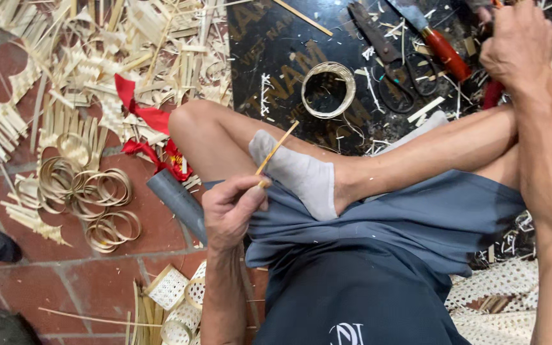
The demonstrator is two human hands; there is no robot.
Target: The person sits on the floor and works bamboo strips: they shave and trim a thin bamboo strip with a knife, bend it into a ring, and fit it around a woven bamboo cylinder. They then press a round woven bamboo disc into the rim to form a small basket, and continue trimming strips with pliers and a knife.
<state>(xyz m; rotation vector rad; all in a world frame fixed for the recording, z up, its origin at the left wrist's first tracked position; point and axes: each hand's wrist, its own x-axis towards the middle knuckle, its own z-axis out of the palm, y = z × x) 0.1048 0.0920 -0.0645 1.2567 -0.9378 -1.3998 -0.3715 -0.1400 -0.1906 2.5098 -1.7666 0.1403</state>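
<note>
My left hand [231,207] pinches a thin bamboo stick [277,147] that points up and to the right, over my grey-socked foot [301,176]. My right hand [522,41] reaches to the top right among tools beyond my knee; its fingers are curled, and what they hold is hidden. Close to it lie a red-handled knife [439,41] and black scissors [391,61]. A coil of bamboo strip [328,89] rests on the black board [276,70] in front of my legs.
Heaps of bamboo strips and woven scraps [97,57] cover the red tile floor on the left, with loose bamboo rings [91,191], a red ribbon [148,124] and a grey tube [177,201]. Small woven baskets [174,300] sit below. Woven matting [499,300] lies at bottom right.
</note>
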